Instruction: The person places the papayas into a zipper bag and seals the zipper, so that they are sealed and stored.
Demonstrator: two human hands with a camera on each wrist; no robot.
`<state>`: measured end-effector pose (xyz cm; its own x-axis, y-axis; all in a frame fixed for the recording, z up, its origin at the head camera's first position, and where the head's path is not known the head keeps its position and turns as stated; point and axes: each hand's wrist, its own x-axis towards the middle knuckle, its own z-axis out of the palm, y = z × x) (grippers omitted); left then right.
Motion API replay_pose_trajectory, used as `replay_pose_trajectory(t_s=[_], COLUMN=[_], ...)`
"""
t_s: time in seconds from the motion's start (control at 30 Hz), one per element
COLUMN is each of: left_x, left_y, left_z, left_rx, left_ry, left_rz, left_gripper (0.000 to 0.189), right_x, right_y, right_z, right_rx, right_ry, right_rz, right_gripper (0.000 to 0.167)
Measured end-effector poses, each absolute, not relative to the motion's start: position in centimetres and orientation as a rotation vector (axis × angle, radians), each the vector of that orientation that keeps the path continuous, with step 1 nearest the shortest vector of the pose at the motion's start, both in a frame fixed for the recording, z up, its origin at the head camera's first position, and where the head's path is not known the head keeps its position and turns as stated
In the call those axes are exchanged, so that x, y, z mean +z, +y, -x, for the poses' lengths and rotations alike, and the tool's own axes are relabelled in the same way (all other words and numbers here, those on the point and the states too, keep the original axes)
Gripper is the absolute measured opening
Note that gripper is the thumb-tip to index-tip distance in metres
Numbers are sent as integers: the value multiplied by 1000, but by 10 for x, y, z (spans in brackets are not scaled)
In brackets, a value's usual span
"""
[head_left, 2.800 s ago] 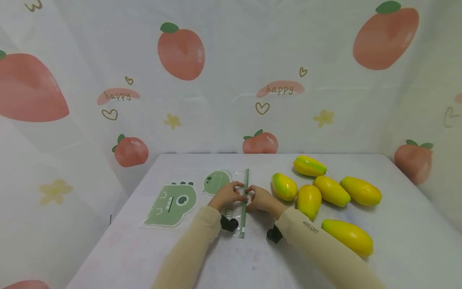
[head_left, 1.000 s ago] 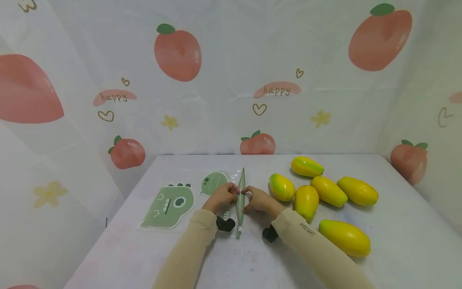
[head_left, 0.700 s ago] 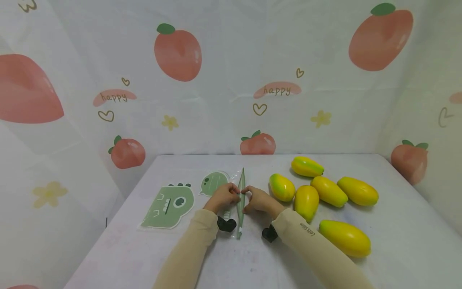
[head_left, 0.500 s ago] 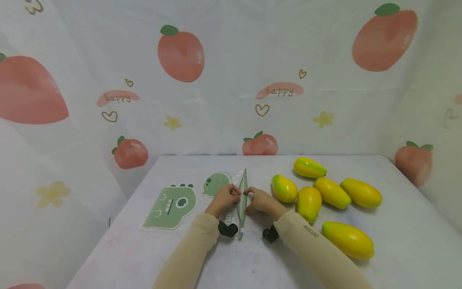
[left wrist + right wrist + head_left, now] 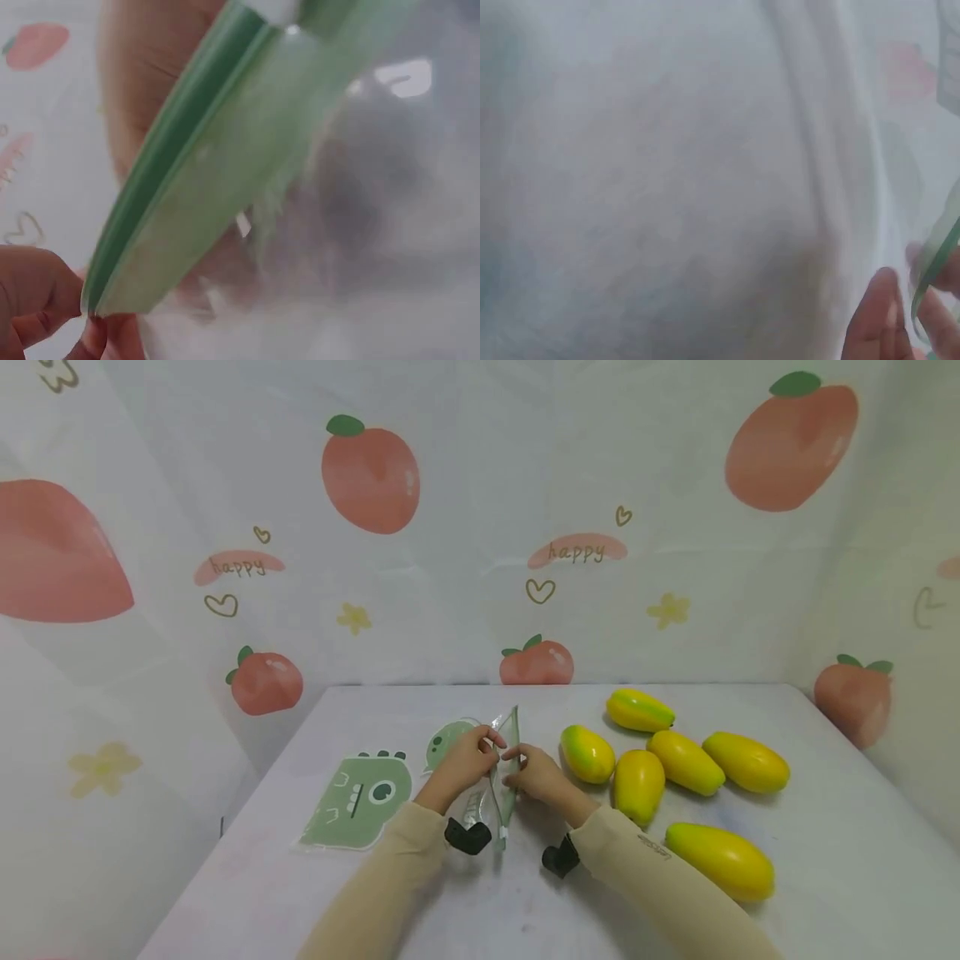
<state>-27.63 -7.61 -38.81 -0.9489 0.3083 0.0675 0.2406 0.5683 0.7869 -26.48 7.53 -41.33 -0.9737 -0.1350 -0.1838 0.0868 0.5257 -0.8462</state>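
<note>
A clear zip bag (image 5: 358, 802) with a green dinosaur print lies on the table, its green-edged mouth at the right between both hands. My left hand (image 5: 463, 764) pinches the mouth's left edge with thumb and fingers; in the left wrist view the pinched green zip strip (image 5: 176, 142) runs up from those fingertips. My right hand (image 5: 543, 779) pinches the opposite edge, its thumb and index finger at the strip. The mouth gapes between the hands, with the white slider (image 5: 504, 832) at its near end. Part of the print is hidden behind my left hand.
Several yellow papayas with green patches lie to the right, the closest to the bag being one papaya (image 5: 587, 754). Another papaya (image 5: 720, 862) lies beside my right sleeve. The white table (image 5: 525, 910) ends at a fruit-printed cloth backdrop (image 5: 450, 610).
The bag's mouth has gone from flat to spread apart, and its edge has risen a little. My left hand has moved slightly up, and the printed part has shifted right.
</note>
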Motion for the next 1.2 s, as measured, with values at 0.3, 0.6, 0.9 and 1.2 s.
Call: replay_pose_trajectory(t_s=[0.3, 0.6, 0.9, 1.2], left_x=[-357, -350, -341, -338], left_y=[-86, -103, -125, -134], left_z=[269, 273, 271, 271], left_rx=[919, 894, 1025, 1163], left_ry=[3029, 3020, 2988, 2965], left_rz=[-378, -158, -61, -83], left_gripper=[7, 18, 24, 28], right_x=[-393, -385, -387, -388], right_y=[79, 94, 110, 115], right_z=[261, 258, 258, 259], right_rx=[-1669, -1578, -1488, -1526], right_ry=[2510, 2546, 2592, 2556], right_rz=[70, 108, 42, 26], right_gripper=[41, 55, 60, 59])
